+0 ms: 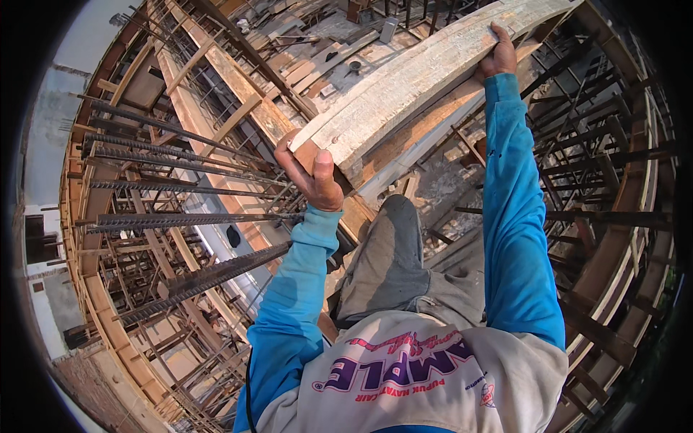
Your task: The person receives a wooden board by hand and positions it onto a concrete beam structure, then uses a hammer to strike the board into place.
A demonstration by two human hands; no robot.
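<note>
A long wooden formwork panel (pixel 404 76), its face coated with pale dried cement, lies slantwise in front of me from the middle up to the upper right. My left hand (pixel 317 177) is closed around its near left end, thumb on the face and fingers curled around the corner. Farther along, my right hand (pixel 499 56) grips the panel's near edge with the arm stretched out. The right thumb shows on top; the other fingers are mostly hidden. A brown wooden batten (pixel 415 137) runs along beneath the panel.
Several ribbed steel bars (pixel 195 218) jut out at my left, close to my left forearm. Wooden beam forms (pixel 216 72) run toward the upper left. Timber props and scaffolding (pixel 606 144) stand at the right. Scattered wood scraps (pixel 303 65) lie below. My bent knee (pixel 393 224) is under the panel.
</note>
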